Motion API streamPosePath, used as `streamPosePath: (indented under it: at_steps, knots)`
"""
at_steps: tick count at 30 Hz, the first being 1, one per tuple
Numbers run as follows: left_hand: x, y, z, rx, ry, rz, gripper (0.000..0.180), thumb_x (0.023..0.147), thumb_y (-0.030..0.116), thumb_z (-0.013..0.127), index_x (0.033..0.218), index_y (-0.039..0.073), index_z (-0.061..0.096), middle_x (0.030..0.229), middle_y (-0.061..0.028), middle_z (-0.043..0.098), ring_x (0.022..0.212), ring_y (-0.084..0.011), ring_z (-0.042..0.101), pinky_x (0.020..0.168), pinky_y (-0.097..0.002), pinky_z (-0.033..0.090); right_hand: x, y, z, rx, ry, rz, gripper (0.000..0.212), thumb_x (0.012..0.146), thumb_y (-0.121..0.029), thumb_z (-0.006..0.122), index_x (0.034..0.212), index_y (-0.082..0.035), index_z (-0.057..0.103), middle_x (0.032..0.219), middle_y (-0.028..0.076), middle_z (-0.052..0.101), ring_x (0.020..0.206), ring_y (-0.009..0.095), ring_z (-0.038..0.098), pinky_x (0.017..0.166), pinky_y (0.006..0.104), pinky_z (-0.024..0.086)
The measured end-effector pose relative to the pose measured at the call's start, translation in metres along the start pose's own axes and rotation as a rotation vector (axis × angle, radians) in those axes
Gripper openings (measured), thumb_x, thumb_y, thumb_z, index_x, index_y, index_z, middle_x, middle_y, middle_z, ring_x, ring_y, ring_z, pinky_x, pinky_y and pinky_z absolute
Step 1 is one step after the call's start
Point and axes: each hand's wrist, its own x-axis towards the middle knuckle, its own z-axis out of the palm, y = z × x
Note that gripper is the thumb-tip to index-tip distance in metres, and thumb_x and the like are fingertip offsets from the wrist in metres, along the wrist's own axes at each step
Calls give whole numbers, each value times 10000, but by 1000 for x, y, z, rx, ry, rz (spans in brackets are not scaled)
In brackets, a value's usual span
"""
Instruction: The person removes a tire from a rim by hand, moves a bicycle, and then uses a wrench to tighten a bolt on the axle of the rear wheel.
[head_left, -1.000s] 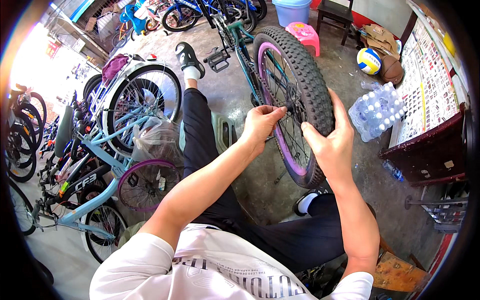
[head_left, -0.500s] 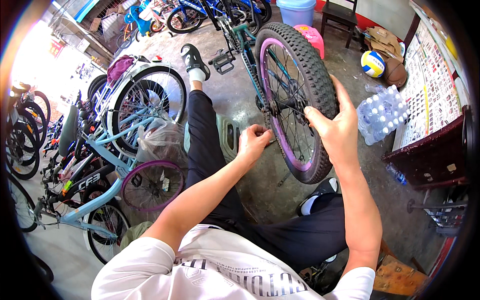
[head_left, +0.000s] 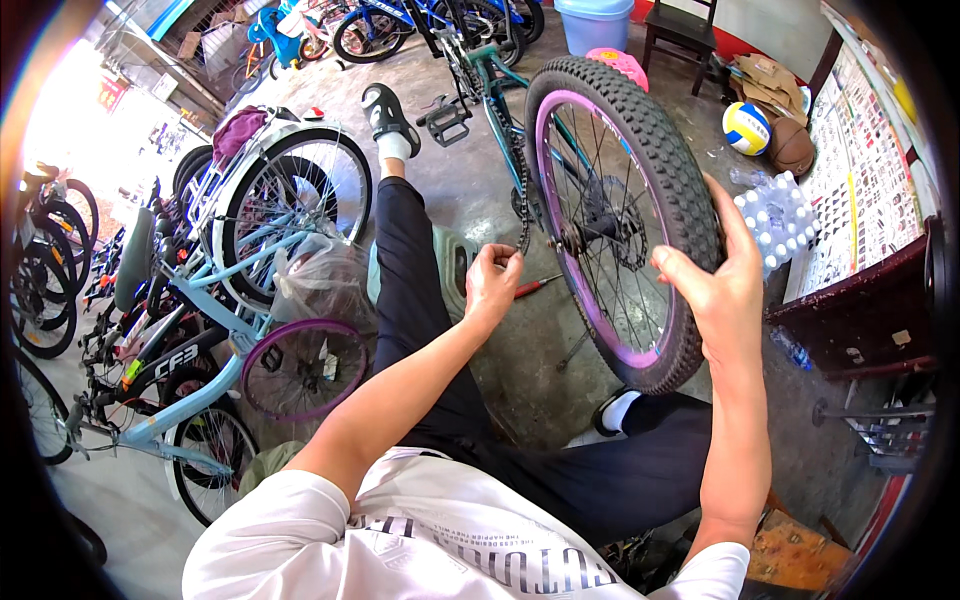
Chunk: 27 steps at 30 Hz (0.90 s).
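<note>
My right hand point(head_left: 722, 295) grips the knobby tyre of a bicycle wheel point(head_left: 600, 212) with a purple rim, thumb on the near side and fingers around the tread. The wheel leans at the rear of a teal bicycle frame point(head_left: 488, 78); whether its axle sits in the frame I cannot tell. Left of the hub, my left hand point(head_left: 493, 288) pinches the lower part of the bicycle chain point(head_left: 523, 195). A pedal point(head_left: 446, 124) sticks out near my outstretched left foot. On the floor beside my left hand lies a red-handled tool point(head_left: 538, 286).
At left, a light blue bicycle point(head_left: 215, 320) stands among several others, with a loose purple rim point(head_left: 305, 370) near my left leg. Plastic bottles point(head_left: 780, 222), a volleyball point(head_left: 746, 128) and a basketball point(head_left: 791, 147) sit at right. A blue bucket point(head_left: 594, 25) stands behind.
My right hand has moved the wheel to the right and slightly toward me, away from the frame. My left hand has shifted slightly left, and the red-handled tool now shows more.
</note>
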Motion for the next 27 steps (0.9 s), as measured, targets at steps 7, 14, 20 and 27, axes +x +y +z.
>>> streamPosePath:
  at_steps: [7,14,20,27]
  knots:
    - [-18,-34,13,-58,-157,-236,518,966,294,721,1327,-36,552,1060,-93,703,727,-123,620,651,-296,510,-44,-4,-32,-120,83,63,762,768,-25,730,1476,89,472,1206,157,673,901,153,673,804,290,552]
    - [6,-15,25,-189,-282,-270,413,1047,377,611,1161,-17,657,1005,-61,701,713,-104,609,619,-285,505,-102,-26,-53,-43,292,185,902,716,-60,725,1527,101,363,1226,293,661,848,216,719,786,321,584]
    - [60,19,35,-454,-340,-444,545,1074,482,518,1231,-28,634,1041,-80,741,798,-140,677,611,-284,507,-122,-53,-65,-71,382,157,938,688,-133,732,1518,105,365,1186,274,669,797,216,706,735,329,592]
    - [56,24,18,-464,-358,-564,486,1112,459,434,1221,22,618,1165,-79,726,903,-141,680,713,-321,532,-124,-53,-53,-237,333,167,1024,643,-267,760,1501,133,369,1163,261,657,757,197,685,701,324,574]
